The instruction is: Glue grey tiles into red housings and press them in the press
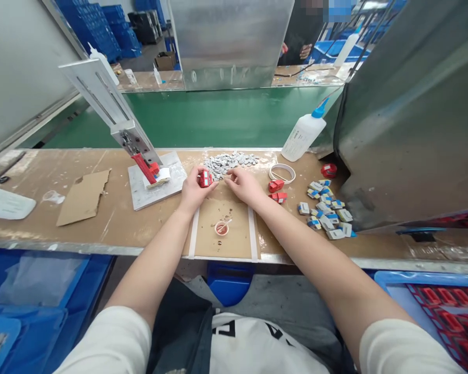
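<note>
In the head view, my left hand (194,193) is closed around a small red toy vehicle body (205,178) with pale window-like patches. Just to its right, my right hand (245,186) has its fingers bent and drawn together at the near edge of a heap of small flat grey pieces (234,160). Whatever sits between those fingertips is too small to make out. Nearer to me, between two white tape strips, stands a small cup (221,228) of reddish liquid with a thin stick in it.
A metal press fixture (134,143) with a red part stands left, beside torn cardboard (83,197). On the right are a tape roll (282,173), red vehicle bodies (277,197), a blue-tipped bottle (304,136) and several white-blue-yellow blocks (327,210). Beyond lies a green belt (218,117); a person stands behind it.
</note>
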A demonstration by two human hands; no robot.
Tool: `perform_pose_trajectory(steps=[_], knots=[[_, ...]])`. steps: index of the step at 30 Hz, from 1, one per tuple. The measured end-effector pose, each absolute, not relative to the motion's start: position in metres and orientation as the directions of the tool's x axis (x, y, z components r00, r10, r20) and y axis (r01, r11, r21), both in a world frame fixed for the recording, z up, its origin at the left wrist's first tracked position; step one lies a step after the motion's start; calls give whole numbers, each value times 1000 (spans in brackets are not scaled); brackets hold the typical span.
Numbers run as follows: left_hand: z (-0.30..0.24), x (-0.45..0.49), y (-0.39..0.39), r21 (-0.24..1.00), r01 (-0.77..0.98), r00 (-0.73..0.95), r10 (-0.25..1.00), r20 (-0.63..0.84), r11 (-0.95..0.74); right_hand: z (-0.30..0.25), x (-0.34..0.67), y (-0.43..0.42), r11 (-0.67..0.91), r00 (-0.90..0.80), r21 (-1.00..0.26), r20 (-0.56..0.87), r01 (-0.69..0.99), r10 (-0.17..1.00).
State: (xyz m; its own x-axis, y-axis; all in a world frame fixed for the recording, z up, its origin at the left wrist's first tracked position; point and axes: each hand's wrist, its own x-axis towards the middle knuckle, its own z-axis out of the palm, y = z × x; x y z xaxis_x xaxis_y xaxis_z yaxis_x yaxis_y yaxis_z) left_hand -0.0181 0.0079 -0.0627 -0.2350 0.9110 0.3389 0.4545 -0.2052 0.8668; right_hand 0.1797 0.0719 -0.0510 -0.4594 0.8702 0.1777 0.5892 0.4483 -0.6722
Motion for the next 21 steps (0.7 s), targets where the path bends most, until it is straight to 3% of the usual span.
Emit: perform_pose_trajectory(steps=[5,10,16,21], knots=[[-60,-20,2,702,655,-146,866,479,-278,-61,159,90,494,-493,-531,157,688,855],[-60,-17,-1,709,650,-131,879,459,-273,-74,163,91,523,-492,-467,199,713,847],[-61,-12,-1,739,639,-152,908,391,-212,-76,164,103,473,-450,-476,169,741,877],[-58,-10,-3,713,686,-144,933,330,-146,-73,162,112,403,-403,-557,131,726,906]])
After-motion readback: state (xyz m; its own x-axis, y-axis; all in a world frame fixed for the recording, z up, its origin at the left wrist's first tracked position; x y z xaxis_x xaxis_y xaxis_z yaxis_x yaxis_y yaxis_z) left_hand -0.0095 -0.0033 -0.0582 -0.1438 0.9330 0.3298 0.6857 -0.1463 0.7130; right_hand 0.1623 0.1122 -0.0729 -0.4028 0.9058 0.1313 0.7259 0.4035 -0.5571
